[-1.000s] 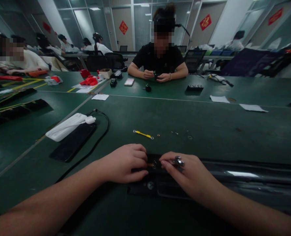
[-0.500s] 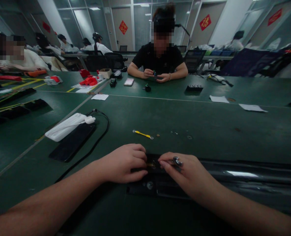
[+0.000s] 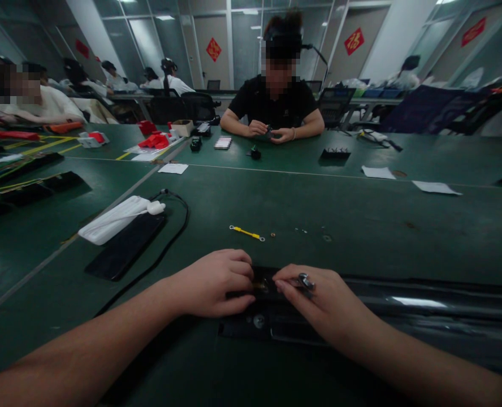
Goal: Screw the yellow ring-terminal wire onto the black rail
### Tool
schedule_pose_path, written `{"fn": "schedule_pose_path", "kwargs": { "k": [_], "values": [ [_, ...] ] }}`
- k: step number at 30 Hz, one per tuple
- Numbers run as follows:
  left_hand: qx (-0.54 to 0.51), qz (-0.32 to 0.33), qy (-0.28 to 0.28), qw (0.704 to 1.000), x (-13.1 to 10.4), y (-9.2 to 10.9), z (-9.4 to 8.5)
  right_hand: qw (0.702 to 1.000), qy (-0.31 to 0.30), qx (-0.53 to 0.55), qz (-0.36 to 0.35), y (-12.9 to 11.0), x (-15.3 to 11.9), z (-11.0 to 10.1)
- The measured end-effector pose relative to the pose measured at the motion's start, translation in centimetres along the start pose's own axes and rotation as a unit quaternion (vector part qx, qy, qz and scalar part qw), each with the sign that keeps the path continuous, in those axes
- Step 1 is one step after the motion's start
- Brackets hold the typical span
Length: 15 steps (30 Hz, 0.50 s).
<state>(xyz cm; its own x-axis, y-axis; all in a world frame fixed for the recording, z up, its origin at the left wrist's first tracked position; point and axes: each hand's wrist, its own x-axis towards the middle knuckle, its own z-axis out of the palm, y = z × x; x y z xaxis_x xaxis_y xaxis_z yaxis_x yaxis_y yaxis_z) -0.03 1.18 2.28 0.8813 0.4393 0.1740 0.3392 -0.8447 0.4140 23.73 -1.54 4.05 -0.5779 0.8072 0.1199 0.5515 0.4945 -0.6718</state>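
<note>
Lower centre: right hand point(image 3: 325, 291) pinching metal wrench point(image 3: 306, 280); left hand point(image 3: 221, 282) curled at black panel point(image 3: 378, 294), grip unclear.

Looks glossy and smooth on the black profile point(image 3: 420, 303), like shiny metal on the tool point(image 3: 305, 280). Shows a soft sheen across the green table point(image 3: 373, 226).

Wht block point(image 3: 112, 221) by blk slab point(image 3: 126, 250), red pcs point(image 3: 154, 140); person point(image 3: 276, 104) opp.

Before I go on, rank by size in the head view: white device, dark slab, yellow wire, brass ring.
1. White device and dark slab: too alike to rank
2. Yellow wire
3. Brass ring, smallest
</note>
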Motion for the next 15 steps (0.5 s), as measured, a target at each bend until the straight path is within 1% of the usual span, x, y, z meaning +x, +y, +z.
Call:
{"fn": "schedule_pose_path", "kwargs": {
  "k": [10,15],
  "values": [
    [0.000,0.005,0.025,1.000,-0.06,0.02,0.16,1.000,0.007,0.011,-0.006,0.35,-0.05,0.25],
    [-0.001,0.000,0.025,1.000,-0.06,0.07,0.20,1.000,0.005,0.012,0.002,0.25,0.01,0.27]
  ]
}}
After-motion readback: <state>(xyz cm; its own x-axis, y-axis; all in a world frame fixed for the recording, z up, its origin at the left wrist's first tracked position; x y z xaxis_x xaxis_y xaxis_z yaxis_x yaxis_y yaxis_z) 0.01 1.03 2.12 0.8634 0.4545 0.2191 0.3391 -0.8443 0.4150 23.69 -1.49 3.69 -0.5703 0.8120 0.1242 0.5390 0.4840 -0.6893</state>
